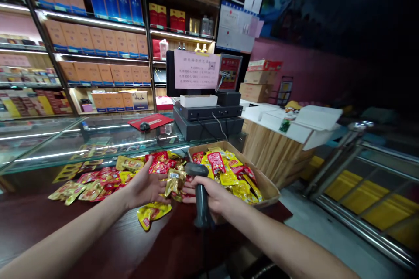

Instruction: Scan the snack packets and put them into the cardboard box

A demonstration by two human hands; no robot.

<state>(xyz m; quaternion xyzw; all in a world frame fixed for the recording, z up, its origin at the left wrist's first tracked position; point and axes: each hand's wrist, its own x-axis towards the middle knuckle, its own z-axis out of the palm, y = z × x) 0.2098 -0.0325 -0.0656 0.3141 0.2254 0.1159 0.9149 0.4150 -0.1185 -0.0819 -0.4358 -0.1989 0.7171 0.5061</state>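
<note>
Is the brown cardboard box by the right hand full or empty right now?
Full: the open brown cardboard box is heaped with red and yellow snack packets, piled almost to its rim.

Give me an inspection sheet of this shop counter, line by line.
Surface: dark wooden counter, glass display case behind it.
Job's things: foil snack packets loose on the counter and in a cardboard tray; handheld barcode scanner.
Clutter: red mat and computer mouse on the glass.
Hands: left hand open, beside a gold packet; right hand gripping the scanner.
Cables: white cable; dark cord below the scanner.
Surroundings: shelves of boxed goods, cash register, stacked cartons.
</note>
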